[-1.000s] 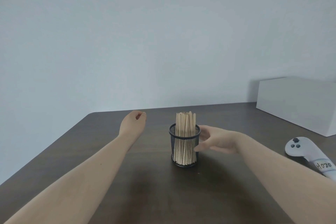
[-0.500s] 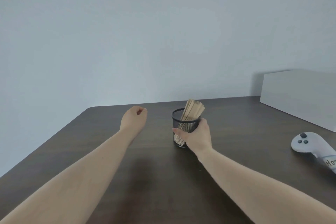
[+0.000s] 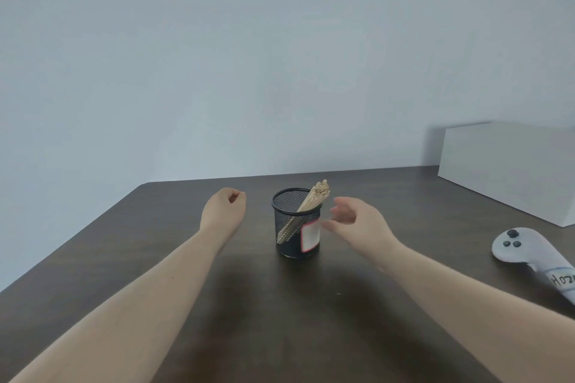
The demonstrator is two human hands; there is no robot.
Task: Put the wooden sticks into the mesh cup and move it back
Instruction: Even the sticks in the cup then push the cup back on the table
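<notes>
- Half a second before, our right hand (image 3: 357, 222) was wrapped around the mesh cup (image 3: 295, 222). Now it had let go and was open wide, just beside the cup, with the fingers blurry.
- The cup stood upright by itself on the bench (image 3: 280, 320), farther back than a second ago. A white label with a red edge now faced us.
- The wooden sticks (image 3: 306, 208) were all inside the cup. They leaned to the right, with their tops poking over the rim.
- We thought this meant the job was nearly or fully done.
- Our left hand (image 3: 224, 211) was curled into a loose fist and held nothing. It rested well to the left of the cup, as before.
- The cup was not close to any edge of the bench. The back edge was some way behind it.
- There was bare bench in front of it and on both sides.
- A white box (image 3: 510, 171) and a grey controller (image 3: 525, 252) were far off to the right, out of the way.
</notes>
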